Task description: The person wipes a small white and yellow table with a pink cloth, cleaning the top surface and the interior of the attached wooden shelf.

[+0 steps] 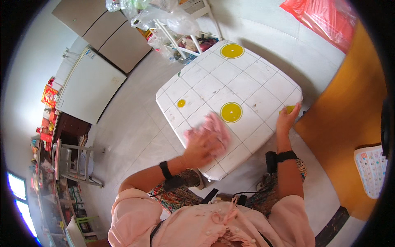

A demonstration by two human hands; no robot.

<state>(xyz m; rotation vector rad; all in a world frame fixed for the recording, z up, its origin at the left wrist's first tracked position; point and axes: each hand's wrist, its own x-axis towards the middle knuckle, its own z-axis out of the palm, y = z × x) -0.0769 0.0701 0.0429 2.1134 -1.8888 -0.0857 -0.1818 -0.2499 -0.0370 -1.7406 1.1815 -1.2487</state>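
A small table with a white, grid-patterned cover point(231, 86) and yellow citrus-slice prints stands before me. My left hand point(203, 147) presses a pink cloth point(217, 131) flat on the near left part of the tabletop; hand and cloth are somewhat blurred. At the table's right corner, my right hand point(287, 119) grips the edge, thumb on top, beside a yellow print partly covered by the fingers. Small dark specks and brownish stains lie on the cover, and a small green bit point(179, 73) sits near its far left edge.
Beyond the table stands a white rack point(197, 41) with plastic bags. An orange-brown wooden surface point(345, 123) bearing a printed sheet point(370, 171) is on the right, a red bag point(324, 23) above it. Left are a white refrigerator point(91, 83), a chair point(77, 160) and cluttered shelves point(61, 197).
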